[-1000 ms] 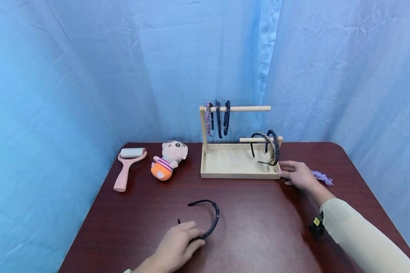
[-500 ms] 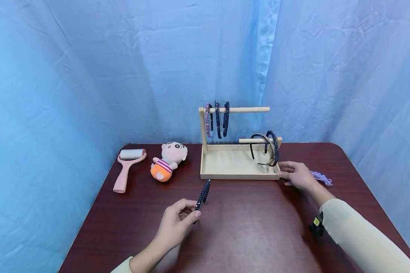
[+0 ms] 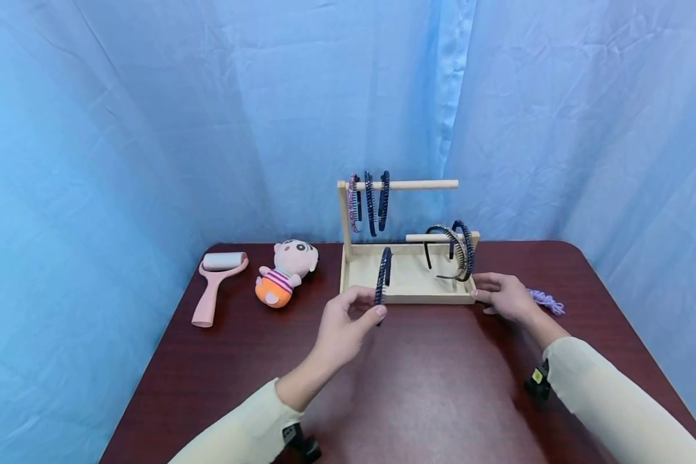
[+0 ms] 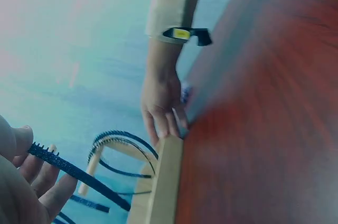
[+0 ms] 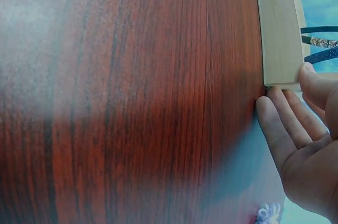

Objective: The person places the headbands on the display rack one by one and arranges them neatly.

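Note:
In the head view, my left hand [image 3: 343, 327] pinches one end of a dark beaded headband [image 3: 382, 276] between thumb and fingers. The headband stands upright above the front of a wooden headband rack [image 3: 406, 299]. Comb-like teeth show along this headband [image 4: 79, 174] in the left wrist view. My right hand [image 3: 503, 296] rests at the rack's front right corner, thumb near the rim and fairly straight fingers against the end. Several headbands hang on the rack: pink and dark ones [image 3: 370, 203] on the upper bar, others [image 3: 464, 251] on the lower bar.
A plush doll [image 3: 284, 273] lies left of the rack, with a pink lint roller [image 3: 211, 287] farther left. Behind my right hand lies a bundle of purple cord [image 3: 546, 301]. A blue curtain [image 3: 301, 116] hangs behind the brown table [image 3: 452, 386].
My left hand has lifted the dark headband off the table, turned it upright and carried it forward and right to the rack. My right hand stays at the rack's corner.

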Demonstrator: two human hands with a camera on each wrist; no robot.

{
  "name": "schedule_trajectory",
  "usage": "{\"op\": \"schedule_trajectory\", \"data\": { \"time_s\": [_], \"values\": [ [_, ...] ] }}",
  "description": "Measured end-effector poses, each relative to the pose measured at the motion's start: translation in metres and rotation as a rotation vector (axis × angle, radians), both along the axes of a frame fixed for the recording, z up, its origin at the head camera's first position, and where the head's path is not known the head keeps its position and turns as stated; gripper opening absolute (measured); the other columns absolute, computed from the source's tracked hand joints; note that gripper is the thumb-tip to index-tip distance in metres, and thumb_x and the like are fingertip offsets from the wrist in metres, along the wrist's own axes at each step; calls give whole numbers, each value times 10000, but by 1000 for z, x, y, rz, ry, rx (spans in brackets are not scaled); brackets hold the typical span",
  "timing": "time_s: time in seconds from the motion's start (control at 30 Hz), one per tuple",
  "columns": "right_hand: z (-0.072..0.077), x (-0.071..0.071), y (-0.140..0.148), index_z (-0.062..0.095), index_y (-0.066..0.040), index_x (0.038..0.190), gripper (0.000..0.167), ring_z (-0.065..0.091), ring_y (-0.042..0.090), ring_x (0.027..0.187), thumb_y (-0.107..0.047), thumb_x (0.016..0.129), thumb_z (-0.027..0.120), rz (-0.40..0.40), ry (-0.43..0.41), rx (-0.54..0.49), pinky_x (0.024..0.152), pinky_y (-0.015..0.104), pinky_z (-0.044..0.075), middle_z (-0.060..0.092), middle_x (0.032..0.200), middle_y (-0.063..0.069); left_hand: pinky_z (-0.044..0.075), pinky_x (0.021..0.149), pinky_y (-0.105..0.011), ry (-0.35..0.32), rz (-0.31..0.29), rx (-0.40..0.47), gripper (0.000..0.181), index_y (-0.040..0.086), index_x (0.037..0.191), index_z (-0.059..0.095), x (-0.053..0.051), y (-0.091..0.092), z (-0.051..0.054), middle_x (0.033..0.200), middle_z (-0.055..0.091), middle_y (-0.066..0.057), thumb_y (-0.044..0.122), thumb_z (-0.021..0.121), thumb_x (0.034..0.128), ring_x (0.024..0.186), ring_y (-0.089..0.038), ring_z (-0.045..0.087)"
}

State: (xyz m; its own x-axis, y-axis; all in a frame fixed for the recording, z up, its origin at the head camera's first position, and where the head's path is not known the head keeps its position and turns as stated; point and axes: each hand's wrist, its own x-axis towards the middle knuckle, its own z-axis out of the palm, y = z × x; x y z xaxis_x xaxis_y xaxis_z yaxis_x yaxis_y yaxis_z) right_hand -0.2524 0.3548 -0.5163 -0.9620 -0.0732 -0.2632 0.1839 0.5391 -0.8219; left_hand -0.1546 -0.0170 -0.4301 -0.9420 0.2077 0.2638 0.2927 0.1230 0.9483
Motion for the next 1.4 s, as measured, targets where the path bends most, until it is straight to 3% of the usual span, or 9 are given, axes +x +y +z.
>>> {"op": "schedule_trajectory", "data": {
  "time_s": [0.2, 0.33, 0.5, 0.77, 1.13, 1.4],
  "values": [
    [2, 1, 0, 440, -8, 1538, 563, 629, 403, 1217, -200, 1043, 627, 6, 15, -14, 818, 420, 624, 492, 1489, 320, 586, 836, -284, -4, -8, 54, 215, -29, 1118, 696, -23, 32, 13, 1039, 731, -184, 67, 746, 933, 937, -234, 713],
    [3, 2, 1, 444, -14, 1537, 561, 631, 401, 1213, -200, 1041, 630, 4, 21, -10, 815, 418, 625, 500, 1484, 317, 584, 868, -320, 19, 19, 28, 215, -29, 1122, 690, -41, 48, 16, 1044, 735, -181, 65, 742, 936, 968, -256, 707],
    [2, 1, 2, 441, -16, 1540, 569, 635, 395, 1210, -211, 1041, 631, 1, 23, -8, 814, 416, 625, 495, 1488, 317, 574, 852, -286, 15, 67, -38, 217, 5, 1127, 690, -62, 63, 14, 1045, 743, -140, 90, 749, 936, 965, -234, 711],
    [1, 2, 2, 454, 0, 1525, 533, 647, 392, 1182, -166, 1045, 617, 1, 34, 1, 801, 416, 627, 507, 1473, 324, 574, 767, -234, -77, 111, -72, 191, 41, 1103, 705, -88, 88, 4, 1018, 738, -93, 103, 763, 932, 895, -180, 720],
    [0, 2, 0, 458, 5, 1522, 545, 658, 350, 1165, -177, 1038, 631, -3, 42, -22, 812, 432, 624, 514, 1467, 321, 539, 729, -300, -214, 151, -192, 155, 128, 1034, 708, -108, 115, -5, 951, 713, 7, 187, 795, 920, 884, -150, 649],
    [-2, 2, 1, 454, 3, 1526, 561, 648, 379, 1183, -186, 1033, 643, -4, 43, -45, 812, 436, 624, 510, 1471, 320, 523, 780, -308, -211, 153, -241, 180, 111, 1040, 709, -115, 123, -10, 947, 711, 0, 202, 802, 915, 892, -161, 642]
  ]
}}
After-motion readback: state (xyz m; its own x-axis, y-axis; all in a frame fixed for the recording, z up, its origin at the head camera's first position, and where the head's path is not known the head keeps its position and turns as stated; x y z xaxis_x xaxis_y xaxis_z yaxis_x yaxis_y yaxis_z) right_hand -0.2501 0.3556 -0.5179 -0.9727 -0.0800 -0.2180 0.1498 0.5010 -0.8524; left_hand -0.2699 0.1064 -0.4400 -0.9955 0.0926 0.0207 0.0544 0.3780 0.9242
